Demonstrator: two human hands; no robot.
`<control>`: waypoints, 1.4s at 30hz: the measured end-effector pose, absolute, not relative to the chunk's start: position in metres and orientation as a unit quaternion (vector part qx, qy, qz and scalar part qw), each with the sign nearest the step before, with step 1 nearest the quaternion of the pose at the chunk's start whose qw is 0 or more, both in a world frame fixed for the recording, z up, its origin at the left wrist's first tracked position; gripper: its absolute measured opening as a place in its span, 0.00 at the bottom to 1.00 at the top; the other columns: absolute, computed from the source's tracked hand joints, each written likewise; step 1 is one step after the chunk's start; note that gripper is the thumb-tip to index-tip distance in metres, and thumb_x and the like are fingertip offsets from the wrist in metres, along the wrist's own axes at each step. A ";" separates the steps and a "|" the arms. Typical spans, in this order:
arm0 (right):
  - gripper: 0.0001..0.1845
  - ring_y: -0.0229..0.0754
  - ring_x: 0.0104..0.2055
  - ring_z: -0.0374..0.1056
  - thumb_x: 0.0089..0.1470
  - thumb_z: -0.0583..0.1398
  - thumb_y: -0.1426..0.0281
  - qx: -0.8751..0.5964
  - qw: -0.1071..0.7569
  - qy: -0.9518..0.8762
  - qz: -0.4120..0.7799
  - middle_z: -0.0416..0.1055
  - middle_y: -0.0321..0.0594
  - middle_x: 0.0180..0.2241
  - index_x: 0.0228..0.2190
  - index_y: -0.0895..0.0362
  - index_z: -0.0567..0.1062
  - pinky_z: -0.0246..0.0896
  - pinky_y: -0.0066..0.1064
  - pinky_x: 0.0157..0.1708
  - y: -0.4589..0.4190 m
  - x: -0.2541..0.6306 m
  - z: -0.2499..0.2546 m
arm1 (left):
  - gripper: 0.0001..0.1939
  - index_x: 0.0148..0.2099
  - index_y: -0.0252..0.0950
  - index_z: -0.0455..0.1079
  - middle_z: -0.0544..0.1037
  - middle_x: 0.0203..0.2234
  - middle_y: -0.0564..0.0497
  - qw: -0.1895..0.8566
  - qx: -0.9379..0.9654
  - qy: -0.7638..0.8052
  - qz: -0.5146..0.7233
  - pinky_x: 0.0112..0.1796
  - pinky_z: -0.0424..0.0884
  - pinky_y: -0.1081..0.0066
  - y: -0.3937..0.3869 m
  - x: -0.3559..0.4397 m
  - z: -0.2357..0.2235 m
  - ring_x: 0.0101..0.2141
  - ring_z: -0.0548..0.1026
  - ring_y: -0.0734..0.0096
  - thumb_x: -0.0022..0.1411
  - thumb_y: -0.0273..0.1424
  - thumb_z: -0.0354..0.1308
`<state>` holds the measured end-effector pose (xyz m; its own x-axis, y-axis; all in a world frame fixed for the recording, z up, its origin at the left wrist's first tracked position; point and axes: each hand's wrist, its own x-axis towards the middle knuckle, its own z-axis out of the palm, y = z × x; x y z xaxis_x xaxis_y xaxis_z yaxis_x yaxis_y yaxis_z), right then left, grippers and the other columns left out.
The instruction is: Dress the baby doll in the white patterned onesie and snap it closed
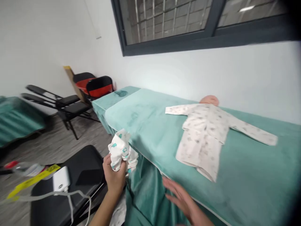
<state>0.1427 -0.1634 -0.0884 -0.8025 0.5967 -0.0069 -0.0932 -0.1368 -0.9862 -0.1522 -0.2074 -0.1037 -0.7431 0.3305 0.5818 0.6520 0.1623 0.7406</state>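
A crumpled white cloth (122, 150) with small green prints is bunched in my left hand (115, 172), whose fingers are wrapped round it beside the bed's near edge. My right hand (180, 197) hovers by that same edge with its fingers apart and holds nothing. On the green-covered bed (145, 125) lie a long-sleeved patterned white top (207, 121) and, below it, a pale patterned garment (199, 150), both spread out. A skin-coloured rounded object (210, 100) shows at the top's neck; most of it is hidden.
A black chair (91, 153) at the lower left carries a white power bank (61, 179) with a cable and a dark phone-like slab (89, 177). Folding chairs (70, 106) stand farther back. A window (164, 18) is set in the wall behind the bed.
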 end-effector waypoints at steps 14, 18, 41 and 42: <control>0.46 0.52 0.62 0.64 0.42 0.73 0.65 -0.316 0.580 -0.558 0.502 0.68 0.41 0.60 0.62 0.48 0.66 0.61 0.42 0.61 -0.047 0.126 -0.038 | 0.18 0.57 0.45 0.71 0.70 0.58 0.50 -0.302 -0.538 -0.512 -0.598 0.58 0.64 0.66 -0.075 -0.004 -0.023 0.59 0.67 0.61 0.66 0.36 0.58; 0.35 0.51 0.53 0.70 0.44 0.70 0.66 -0.398 0.574 -0.628 0.343 0.73 0.42 0.52 0.54 0.51 0.71 0.66 0.41 0.54 -0.021 0.193 -0.012 | 0.18 0.59 0.46 0.69 0.73 0.57 0.50 -0.404 -0.576 -0.458 -0.544 0.55 0.67 0.64 -0.033 0.000 -0.016 0.57 0.70 0.62 0.68 0.40 0.56; 0.12 0.45 0.43 0.70 0.59 0.53 0.70 -0.543 0.497 -0.665 0.122 0.76 0.42 0.43 0.39 0.53 0.76 0.64 0.40 0.46 0.205 0.195 -0.016 | 0.21 0.52 0.40 0.77 0.76 0.55 0.49 -0.216 -0.759 -0.459 -0.408 0.60 0.64 0.57 0.262 0.037 -0.027 0.57 0.71 0.59 0.66 0.28 0.46; 0.13 0.44 0.43 0.70 0.59 0.51 0.71 -0.547 0.519 -0.644 0.130 0.76 0.42 0.43 0.40 0.54 0.75 0.63 0.39 0.46 0.226 0.184 -0.025 | 0.22 0.52 0.41 0.78 0.76 0.56 0.50 -0.215 -0.756 -0.463 -0.409 0.60 0.63 0.57 0.263 0.035 -0.029 0.57 0.70 0.60 0.66 0.27 0.45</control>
<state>0.1836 0.2258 -0.0248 0.1371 0.8396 0.5256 0.5691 0.3676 -0.7356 0.0351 0.2628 -0.0293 0.2364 0.8765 0.4194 0.5257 -0.4784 0.7034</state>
